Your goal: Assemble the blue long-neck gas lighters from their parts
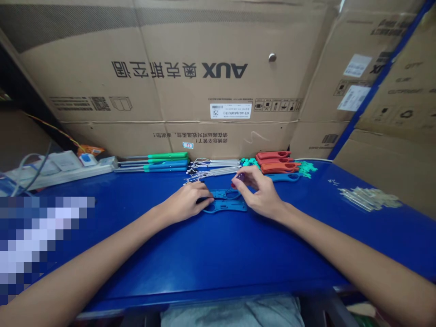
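Two blue plastic handle shells (226, 205) lie side by side on the blue table (218, 254) in front of me. My left hand (187, 200) rests on their left end, fingers curled and pressing them down. My right hand (260, 193) hovers over their right end, thumb and forefinger pinched on a small dark red-purple part (240, 177) just above the upper shell.
Against the cardboard boxes (204, 91) at the back lie green and blue finished lighters (160, 162), metal tubes with wires (214, 168), red shells (275, 161) and teal small parts (306, 169). A pile of clear pieces (369, 198) sits right. A power strip (61, 170) lies left.
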`<state>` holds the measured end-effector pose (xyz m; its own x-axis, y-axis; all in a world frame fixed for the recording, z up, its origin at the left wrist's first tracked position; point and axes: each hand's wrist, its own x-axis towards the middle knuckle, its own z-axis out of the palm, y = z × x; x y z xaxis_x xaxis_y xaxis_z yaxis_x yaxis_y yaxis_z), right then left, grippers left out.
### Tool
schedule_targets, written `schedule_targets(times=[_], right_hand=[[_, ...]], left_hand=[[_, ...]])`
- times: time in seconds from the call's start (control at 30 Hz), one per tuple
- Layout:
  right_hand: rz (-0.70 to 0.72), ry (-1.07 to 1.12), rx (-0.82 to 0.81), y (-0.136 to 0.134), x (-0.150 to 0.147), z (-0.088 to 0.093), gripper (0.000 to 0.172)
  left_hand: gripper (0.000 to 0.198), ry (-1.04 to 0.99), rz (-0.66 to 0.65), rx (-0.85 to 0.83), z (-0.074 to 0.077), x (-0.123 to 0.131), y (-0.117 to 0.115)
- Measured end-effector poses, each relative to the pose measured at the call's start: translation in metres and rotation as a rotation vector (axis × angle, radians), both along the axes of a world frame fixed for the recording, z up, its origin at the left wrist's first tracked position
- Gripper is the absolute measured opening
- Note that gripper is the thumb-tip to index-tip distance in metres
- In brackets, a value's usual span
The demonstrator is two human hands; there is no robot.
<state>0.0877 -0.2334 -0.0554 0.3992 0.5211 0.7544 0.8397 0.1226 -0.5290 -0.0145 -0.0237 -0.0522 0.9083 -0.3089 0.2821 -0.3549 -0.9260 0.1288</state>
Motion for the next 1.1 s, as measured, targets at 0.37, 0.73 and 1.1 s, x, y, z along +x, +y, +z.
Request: schedule_targets(times=[0.37,0.73,1.1], right_hand=[[0.067,-0.565,-0.095,-0.001,-0.01,0.002,0.012],[0.183,-0.815,-0.217,-0.001,-0.014,-0.013,0.006],[0.043,-0.621,0.042,0.002,-0.004,-0.003,0.013]], left_hand=[[0.033,0.042,-0.002,-0.051,-0.002,0.002,-0.002],[0.029,0.05,-0.059,-0.035,-0.003,0.007,0.0],[0.027,0.059,-0.023,0.005,-0.003,0.005,0.002]])
